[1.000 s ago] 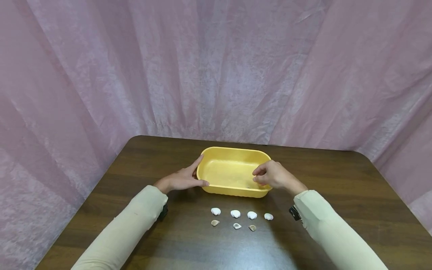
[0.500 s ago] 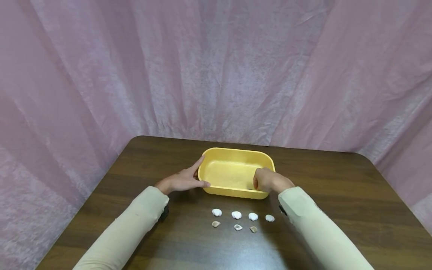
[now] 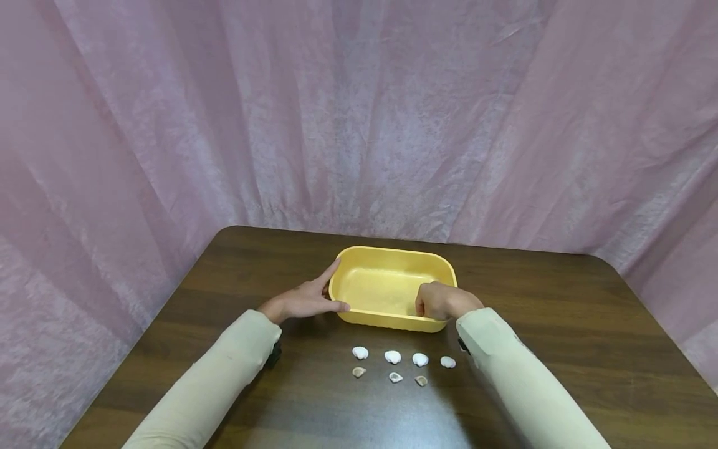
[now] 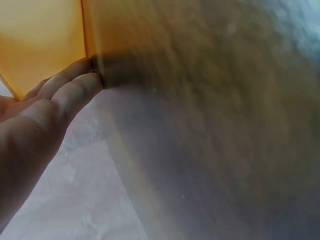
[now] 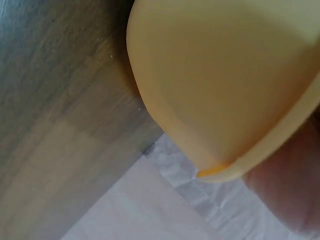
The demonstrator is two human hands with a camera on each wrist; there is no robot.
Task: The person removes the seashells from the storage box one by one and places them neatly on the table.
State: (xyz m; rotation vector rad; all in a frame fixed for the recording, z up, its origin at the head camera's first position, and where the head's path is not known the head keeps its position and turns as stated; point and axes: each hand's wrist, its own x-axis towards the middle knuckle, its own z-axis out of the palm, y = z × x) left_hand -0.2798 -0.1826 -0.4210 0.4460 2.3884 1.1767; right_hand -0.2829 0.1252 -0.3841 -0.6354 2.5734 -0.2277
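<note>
A yellow plastic basin (image 3: 387, 318) stands on the table. My left hand (image 3: 305, 300) rests against its left end, with thumb at the near side and index finger along the rim. In the left wrist view, the fingers (image 4: 75, 90) lie fairly straight against the basin's outer wall. My right hand (image 3: 443, 302) reaches over the near right rim into the basin, knuckles up and fingers pointing down; the fingertips and anything between them are hidden. The right wrist view has the basin's outer wall (image 5: 210, 90) in front, with part of the right hand (image 5: 287, 175) behind its rim.
In front of the basin, several white ribbed seashells lie in a row, the leftmost shell (image 3: 360, 353) among them. Nearer is a row of three smaller shells, with one pale shell (image 3: 395, 377) in the middle. A pink curtain (image 3: 359, 125) hangs behind the brown wooden table (image 3: 561, 324).
My right hand has lowered into the basin, turned knuckles up, and shifted slightly left and nearer. The left hand keeps its place on the basin. The shells have not moved.
</note>
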